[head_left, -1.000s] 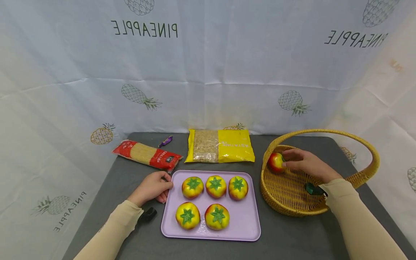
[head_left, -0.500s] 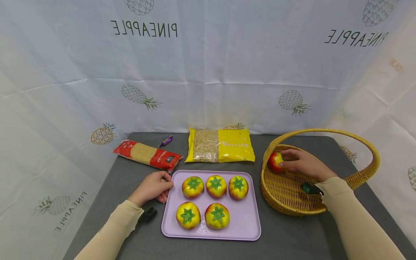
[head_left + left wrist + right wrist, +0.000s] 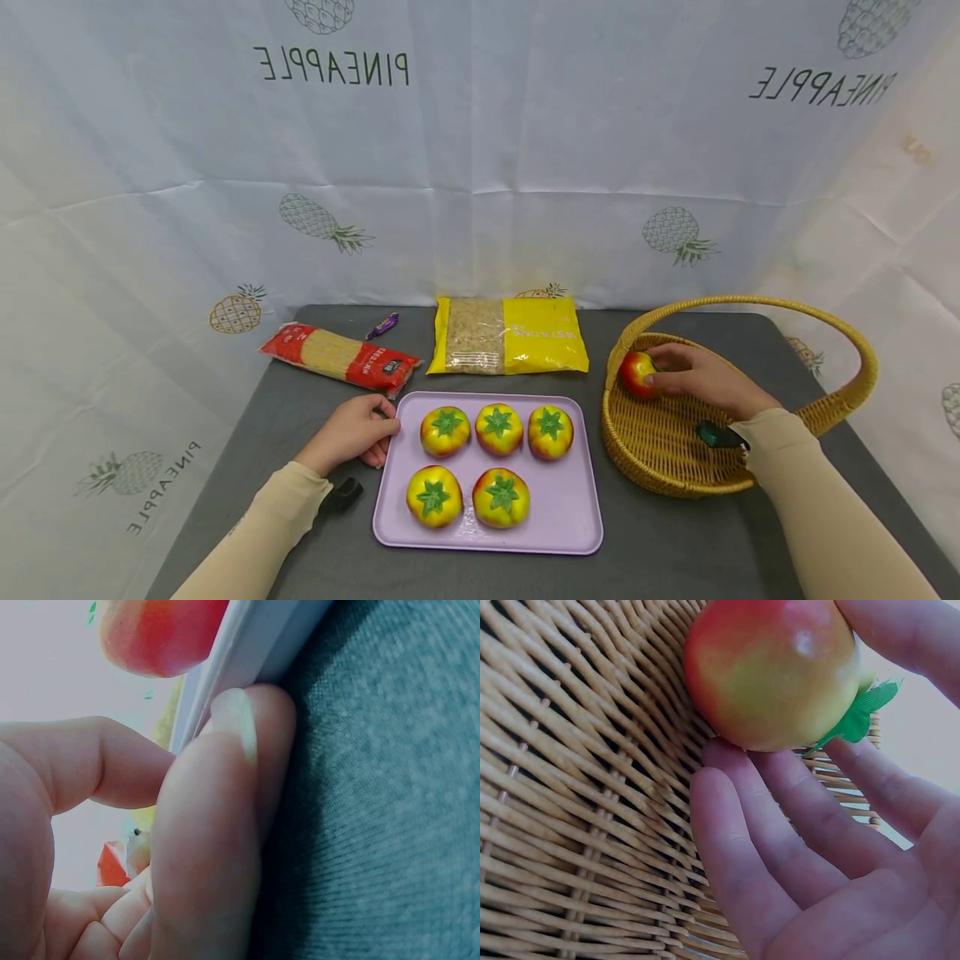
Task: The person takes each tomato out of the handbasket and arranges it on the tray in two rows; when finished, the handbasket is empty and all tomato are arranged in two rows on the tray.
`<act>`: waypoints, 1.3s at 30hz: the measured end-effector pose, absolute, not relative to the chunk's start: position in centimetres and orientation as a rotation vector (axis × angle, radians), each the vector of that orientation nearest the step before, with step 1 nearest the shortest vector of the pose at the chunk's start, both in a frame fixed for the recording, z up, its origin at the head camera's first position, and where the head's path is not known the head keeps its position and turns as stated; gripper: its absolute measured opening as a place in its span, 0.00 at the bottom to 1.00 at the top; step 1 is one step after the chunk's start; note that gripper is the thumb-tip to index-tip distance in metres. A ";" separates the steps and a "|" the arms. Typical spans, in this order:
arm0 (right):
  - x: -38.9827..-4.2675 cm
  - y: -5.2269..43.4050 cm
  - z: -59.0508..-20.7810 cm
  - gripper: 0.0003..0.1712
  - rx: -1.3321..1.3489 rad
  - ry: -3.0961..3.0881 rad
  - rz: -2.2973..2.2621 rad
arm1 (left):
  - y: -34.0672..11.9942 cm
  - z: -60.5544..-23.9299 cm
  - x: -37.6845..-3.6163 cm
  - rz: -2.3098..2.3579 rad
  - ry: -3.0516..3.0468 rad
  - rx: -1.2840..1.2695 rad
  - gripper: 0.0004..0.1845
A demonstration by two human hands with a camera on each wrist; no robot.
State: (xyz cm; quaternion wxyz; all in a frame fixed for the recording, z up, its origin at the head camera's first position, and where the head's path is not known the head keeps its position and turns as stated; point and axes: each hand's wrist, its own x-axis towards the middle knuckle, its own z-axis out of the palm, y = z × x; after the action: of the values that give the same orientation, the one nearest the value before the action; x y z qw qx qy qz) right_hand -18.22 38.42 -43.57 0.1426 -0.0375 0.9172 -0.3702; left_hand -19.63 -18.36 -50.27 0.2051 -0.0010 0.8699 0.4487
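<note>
Inside the wicker basket, at its left wall, my right hand holds a red-and-yellow persimmon between thumb and fingers. The right wrist view shows that persimmon low against the weave, its green leaf cap turned toward the palm. My left hand pinches the left rim of the lilac tray, with fingertips right at the edge in the left wrist view. On the tray, several yellow persimmons lie leaf side up, three in the far row and two in the near one.
Behind the tray lies a yellow pasta bag. A red pack of noodles is at the back left, with a small purple candy beyond it. The basket's tall handle arches over my right hand. A white curtain hangs behind the table.
My right wrist has shifted slightly to the left over the basket, while the persimmon stays at the left wall. The left hand and the tray look almost the same.
</note>
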 end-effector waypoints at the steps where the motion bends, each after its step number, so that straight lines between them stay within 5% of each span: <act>1: -18.1 38.5 -43.5 0.43 -0.102 2.655 -1.050 | -18.4 -50.3 -19.6 1.250 2.425 -0.003 0.14; 24: -9.1 31.8 -37.7 0.37 -0.297 3.035 -0.834 | -18.4 -50.0 -19.5 1.262 2.414 0.016 0.11; 39: -4.6 24.0 -40.7 0.38 -0.642 3.138 -0.706 | -18.4 -49.7 -19.4 1.254 2.420 0.035 0.10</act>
State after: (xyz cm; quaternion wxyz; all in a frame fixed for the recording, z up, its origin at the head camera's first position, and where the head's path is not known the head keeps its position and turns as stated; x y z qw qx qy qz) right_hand -4.63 23.99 -40.69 -0.0690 -0.1952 0.9545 -0.2147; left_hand -19.43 -18.39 -49.68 0.2065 0.0125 0.8687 0.4500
